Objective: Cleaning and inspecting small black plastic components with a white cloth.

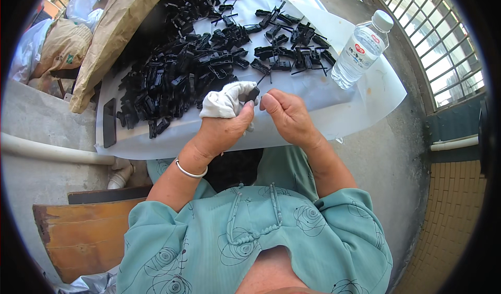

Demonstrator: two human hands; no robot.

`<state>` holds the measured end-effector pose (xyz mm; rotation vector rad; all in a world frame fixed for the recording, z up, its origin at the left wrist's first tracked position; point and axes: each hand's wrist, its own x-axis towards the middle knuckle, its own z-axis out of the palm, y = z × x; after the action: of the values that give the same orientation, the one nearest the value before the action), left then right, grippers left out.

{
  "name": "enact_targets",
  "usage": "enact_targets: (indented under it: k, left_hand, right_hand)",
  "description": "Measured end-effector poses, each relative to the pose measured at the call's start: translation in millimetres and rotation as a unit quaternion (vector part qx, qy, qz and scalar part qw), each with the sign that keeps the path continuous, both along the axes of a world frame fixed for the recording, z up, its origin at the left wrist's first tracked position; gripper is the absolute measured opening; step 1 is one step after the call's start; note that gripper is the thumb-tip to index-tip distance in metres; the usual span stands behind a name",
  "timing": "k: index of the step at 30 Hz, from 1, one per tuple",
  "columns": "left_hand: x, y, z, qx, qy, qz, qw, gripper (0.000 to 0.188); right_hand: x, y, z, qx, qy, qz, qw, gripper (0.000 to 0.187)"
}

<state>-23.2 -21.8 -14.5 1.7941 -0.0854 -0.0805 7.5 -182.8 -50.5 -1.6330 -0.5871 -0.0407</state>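
My left hand [229,106], partly covered by a white glove [222,102], is closed round a small black plastic part [252,94]. A thin dark stem sticks up from that part. Just to its right, my right hand [288,115] is closed with thumb and forefinger pressed together; what they pinch, if anything, I cannot make out. Beyond both hands a large heap of similar black plastic parts [172,77] covers the left of the white-sheeted table [313,108]. A looser group of black parts with thin stems [308,56] lies toward the right.
A clear water bottle [360,54] stands at the table's right. A dark flat phone-like slab [109,122] lies at the left edge. Brown paper [117,30] and bags [62,46] are farther left, above a white pipe [57,149]. A barred window [438,38] is at the right.
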Motion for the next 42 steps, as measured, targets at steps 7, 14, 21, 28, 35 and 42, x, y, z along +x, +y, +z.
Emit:
enact_targets:
  k: [7, 14, 21, 28, 35, 42]
  left_hand:
    - [5, -5, -19, 0.213, -0.32, 0.027, 0.923, 0.028]
    - [2, -4, -29, 0.272, -0.314, 0.03, 0.909, 0.027]
    - [7, 7, -9, -0.066, -0.073, 0.01, 0.995, 0.031]
    - [-1, 5, 0, -0.045, -0.007, -0.043, 0.998, 0.036]
    - [4, 4, -9, 0.049, -0.136, -0.095, 0.985, 0.027]
    - [-1, -3, -9, 0.231, -0.207, -0.043, 0.95, 0.025]
  right_hand:
    - [-4, 19, -15, 0.005, 0.082, 0.002, 0.997, 0.027]
    - [-4, 25, -21, 0.053, 0.153, 0.009, 0.987, 0.026]
    - [4, -3, 0, -0.172, 0.001, -0.008, 0.985, 0.014]
    - [1, -7, 1, -0.052, -0.106, -0.015, 0.993, 0.007]
    - [4, -1, 8, -0.029, 0.035, 0.031, 0.998, 0.013]
    - [1, 7, -2, -0.078, -0.002, 0.06, 0.995, 0.022]
